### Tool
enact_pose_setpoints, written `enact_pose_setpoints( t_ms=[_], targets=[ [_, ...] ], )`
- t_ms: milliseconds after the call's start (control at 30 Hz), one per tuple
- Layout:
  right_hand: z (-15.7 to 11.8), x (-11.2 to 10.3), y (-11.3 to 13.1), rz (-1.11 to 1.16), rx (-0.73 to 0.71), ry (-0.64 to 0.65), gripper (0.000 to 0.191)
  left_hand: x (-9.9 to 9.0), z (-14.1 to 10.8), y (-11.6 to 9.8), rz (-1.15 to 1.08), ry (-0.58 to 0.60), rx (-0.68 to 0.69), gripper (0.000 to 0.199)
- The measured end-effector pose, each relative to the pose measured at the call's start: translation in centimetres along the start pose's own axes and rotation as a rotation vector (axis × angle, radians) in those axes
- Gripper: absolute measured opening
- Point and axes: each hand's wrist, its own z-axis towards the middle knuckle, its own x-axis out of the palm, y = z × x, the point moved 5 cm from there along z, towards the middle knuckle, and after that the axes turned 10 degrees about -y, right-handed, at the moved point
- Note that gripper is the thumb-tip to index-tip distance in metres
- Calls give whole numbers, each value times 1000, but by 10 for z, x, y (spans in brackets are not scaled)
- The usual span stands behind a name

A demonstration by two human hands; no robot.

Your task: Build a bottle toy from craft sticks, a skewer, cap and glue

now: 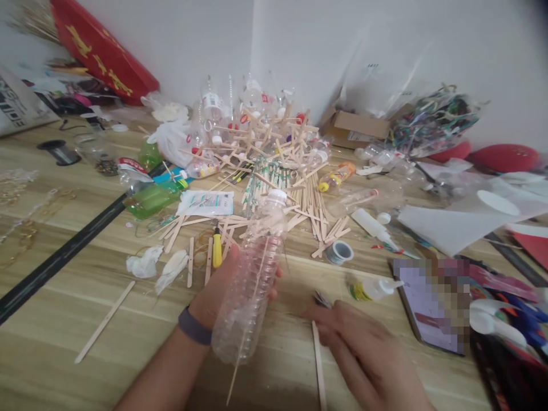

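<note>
A clear ribbed plastic bottle (pixel 246 291) with a white cap is in my left hand (pixel 226 277), whose fingers wrap round it from behind. The bottle tilts, cap end away from me. A thin wooden skewer (pixel 233 382) runs along inside it, and one end sticks out past the base. My right hand (pixel 363 348) is low over the table to the right, fingers curled and somewhat blurred. A small metal tool tip (pixel 322 299) shows at its fingertips; whether I hold it is unclear. Just beneath those fingers is a flat wooden stick (pixel 318 365).
Bottles, sticks and skewers (pixel 308 200) are heaped at the back. A yellow-handled screwdriver (pixel 217 248) lies beyond my left hand. Rightward are a small grey cup (pixel 339 252), a glue bottle (pixel 374 289) and a phone (pixel 428 308). One stick (pixel 105 322) lies at left.
</note>
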Motion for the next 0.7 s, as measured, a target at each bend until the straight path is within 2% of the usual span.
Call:
enact_pose_setpoints(
  t_ms=[100, 167, 233, 300, 333, 400, 467, 567, 700],
  targets=[
    [-8, 2, 2, -34, -70, 288, 24, 1, 2, -1, 15, 23, 34, 68],
    [-13, 3, -1, -75, -58, 437, 25, 1, 2, -1, 25, 23, 45, 67],
    [-17, 1, -4, -89, -30, 503, 24, 0, 3, 0, 43, 11, 46, 67],
    [-20, -1, -8, -63, 4, 517, 17, -2, 4, 2, 64, 3, 44, 67],
    [-21, -3, -10, -42, 21, 503, 13, -3, 5, 2, 70, -1, 44, 67],
    [-18, -4, -15, -26, 87, 419, 31, -3, 5, 3, 77, 8, 44, 67],
    [-11, -4, -21, -28, 200, 263, 44, -2, 4, 3, 101, 18, 50, 67],
    [2, 4, -26, 71, 370, 15, 34, 0, 1, 3, 176, 21, 59, 65],
    [18, 29, -27, 286, 457, -112, 28, 0, -4, 5, 221, -13, 69, 50]
  ],
)
